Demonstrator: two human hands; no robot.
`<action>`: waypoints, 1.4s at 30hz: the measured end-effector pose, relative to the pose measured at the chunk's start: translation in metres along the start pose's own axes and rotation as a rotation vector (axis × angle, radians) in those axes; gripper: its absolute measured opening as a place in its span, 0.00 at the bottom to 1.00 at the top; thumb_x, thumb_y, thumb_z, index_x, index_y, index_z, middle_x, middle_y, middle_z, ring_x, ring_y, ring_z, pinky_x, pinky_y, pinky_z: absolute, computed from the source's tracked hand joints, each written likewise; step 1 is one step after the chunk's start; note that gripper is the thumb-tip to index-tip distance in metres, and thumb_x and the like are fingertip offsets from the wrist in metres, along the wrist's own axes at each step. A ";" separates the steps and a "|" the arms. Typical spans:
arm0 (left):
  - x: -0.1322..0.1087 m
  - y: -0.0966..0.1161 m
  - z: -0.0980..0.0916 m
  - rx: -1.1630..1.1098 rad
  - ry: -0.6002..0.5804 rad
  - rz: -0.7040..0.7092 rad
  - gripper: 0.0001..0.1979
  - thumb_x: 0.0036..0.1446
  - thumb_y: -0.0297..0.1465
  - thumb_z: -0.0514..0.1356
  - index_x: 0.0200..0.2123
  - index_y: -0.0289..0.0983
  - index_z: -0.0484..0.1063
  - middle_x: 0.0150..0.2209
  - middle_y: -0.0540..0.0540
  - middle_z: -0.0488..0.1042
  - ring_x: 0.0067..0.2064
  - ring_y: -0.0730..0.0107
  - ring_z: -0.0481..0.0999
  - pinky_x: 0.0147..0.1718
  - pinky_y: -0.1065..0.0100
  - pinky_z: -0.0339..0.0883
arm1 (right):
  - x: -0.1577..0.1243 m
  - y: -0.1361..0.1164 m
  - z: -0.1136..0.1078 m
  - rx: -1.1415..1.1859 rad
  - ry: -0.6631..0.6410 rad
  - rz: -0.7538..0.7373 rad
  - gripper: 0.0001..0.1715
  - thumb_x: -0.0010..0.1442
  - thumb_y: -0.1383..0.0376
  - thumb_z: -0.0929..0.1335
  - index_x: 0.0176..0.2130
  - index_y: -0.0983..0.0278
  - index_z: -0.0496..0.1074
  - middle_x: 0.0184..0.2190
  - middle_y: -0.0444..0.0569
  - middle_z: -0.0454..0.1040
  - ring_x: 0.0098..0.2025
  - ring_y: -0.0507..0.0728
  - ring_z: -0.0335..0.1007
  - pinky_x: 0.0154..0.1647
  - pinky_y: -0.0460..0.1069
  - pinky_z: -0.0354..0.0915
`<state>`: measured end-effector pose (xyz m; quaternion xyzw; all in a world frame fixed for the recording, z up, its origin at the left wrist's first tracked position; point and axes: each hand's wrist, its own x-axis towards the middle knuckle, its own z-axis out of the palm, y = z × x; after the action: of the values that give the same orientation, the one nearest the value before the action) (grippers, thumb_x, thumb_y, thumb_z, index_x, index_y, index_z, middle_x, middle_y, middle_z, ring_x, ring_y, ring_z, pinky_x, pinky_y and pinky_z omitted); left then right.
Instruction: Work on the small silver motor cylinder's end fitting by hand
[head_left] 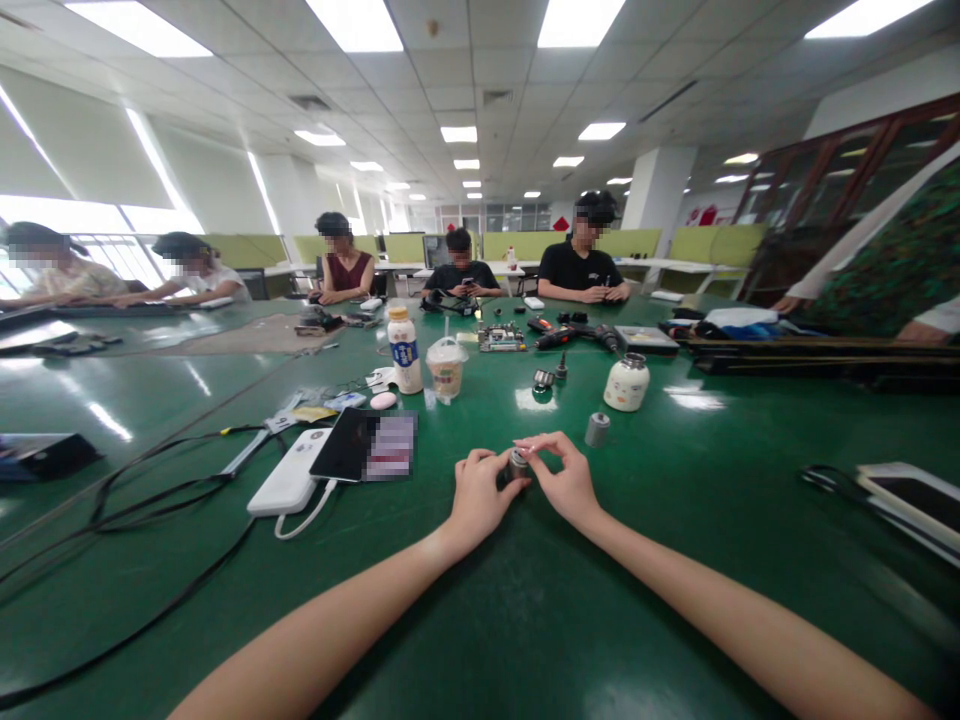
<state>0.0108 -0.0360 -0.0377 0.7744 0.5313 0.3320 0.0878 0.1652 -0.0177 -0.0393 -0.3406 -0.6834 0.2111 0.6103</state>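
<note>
My left hand (480, 492) is closed around a small grey metal cylinder (517, 463), which looks like a small motor and stands upright near the green tabletop. Pinched together at its top end are the fingers of my right hand (564, 482); whether a tiny part sits between them is too small to tell. A second, similar metal cylinder (598, 429) stands on the table just beyond my right hand. Farther off lie a dark ring-shaped metal part (543, 380) and a small dark pointed part (561, 366).
Left of my hands are a white power bank (291, 474), a phone (341, 445) and black cables. Ahead stand a milk bottle (405, 350), a plastic cup (447, 368) and a cream jar (627, 384). Behind them are a circuit board (502, 338) and a power drill (577, 336). Several people sit around.
</note>
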 end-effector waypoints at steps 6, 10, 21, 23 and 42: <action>-0.001 0.002 -0.002 0.007 -0.008 0.014 0.17 0.57 0.34 0.66 0.50 0.47 0.73 0.43 0.48 0.79 0.49 0.57 0.69 0.47 0.58 0.56 | 0.000 0.000 -0.001 -0.039 0.005 0.034 0.07 0.59 0.61 0.71 0.32 0.59 0.70 0.33 0.47 0.79 0.41 0.60 0.79 0.46 0.55 0.72; -0.001 0.005 -0.004 0.012 -0.015 0.017 0.17 0.57 0.33 0.65 0.50 0.47 0.73 0.41 0.49 0.79 0.48 0.57 0.69 0.47 0.59 0.56 | 0.001 0.000 -0.001 -0.077 0.054 0.055 0.11 0.56 0.58 0.73 0.33 0.59 0.68 0.31 0.46 0.76 0.37 0.59 0.78 0.44 0.55 0.72; -0.002 0.007 -0.005 0.034 -0.010 0.038 0.14 0.57 0.34 0.65 0.48 0.44 0.74 0.40 0.48 0.79 0.47 0.58 0.70 0.45 0.59 0.56 | 0.003 -0.004 -0.002 -0.142 0.131 0.071 0.15 0.52 0.58 0.74 0.33 0.59 0.66 0.24 0.41 0.73 0.29 0.57 0.75 0.37 0.52 0.70; -0.002 0.007 -0.005 0.037 -0.009 0.045 0.16 0.57 0.34 0.66 0.49 0.44 0.73 0.41 0.48 0.79 0.48 0.57 0.70 0.45 0.59 0.56 | 0.002 -0.004 -0.002 -0.150 0.142 0.072 0.15 0.52 0.58 0.75 0.33 0.59 0.66 0.23 0.40 0.73 0.29 0.58 0.75 0.37 0.52 0.70; -0.001 0.004 -0.001 0.024 -0.013 -0.011 0.09 0.59 0.35 0.64 0.42 0.41 0.74 0.40 0.46 0.78 0.46 0.58 0.72 0.43 0.61 0.58 | 0.006 0.013 -0.008 -0.311 0.144 0.092 0.09 0.62 0.57 0.68 0.34 0.59 0.70 0.36 0.49 0.80 0.41 0.60 0.77 0.49 0.58 0.68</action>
<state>0.0130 -0.0392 -0.0356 0.7746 0.5390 0.3201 0.0835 0.1760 -0.0058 -0.0428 -0.4760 -0.6461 0.1055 0.5872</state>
